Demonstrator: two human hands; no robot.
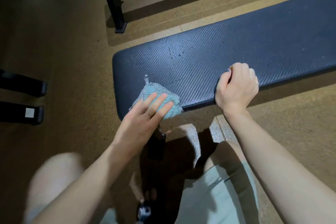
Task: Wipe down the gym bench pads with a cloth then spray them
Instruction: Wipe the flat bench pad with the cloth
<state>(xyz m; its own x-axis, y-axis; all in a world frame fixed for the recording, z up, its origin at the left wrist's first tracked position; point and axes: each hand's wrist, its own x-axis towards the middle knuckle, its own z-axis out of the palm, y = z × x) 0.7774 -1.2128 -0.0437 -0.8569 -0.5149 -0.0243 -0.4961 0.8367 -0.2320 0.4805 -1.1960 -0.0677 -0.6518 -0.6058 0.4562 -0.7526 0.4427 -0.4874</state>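
A dark blue textured bench pad runs from centre to upper right, with wet droplets and streaks near its left end. A light blue knitted cloth with a chequered border lies on the pad's near left corner. My left hand presses flat on the cloth, fingers spread. My right hand is closed in a fist and rests on the pad's near edge, gripping its rim. No spray bottle is clearly visible.
Brown speckled gym floor surrounds the bench. Black frame legs of other equipment stand at the top and at the left edge. The bench's dark base and my knees fill the bottom.
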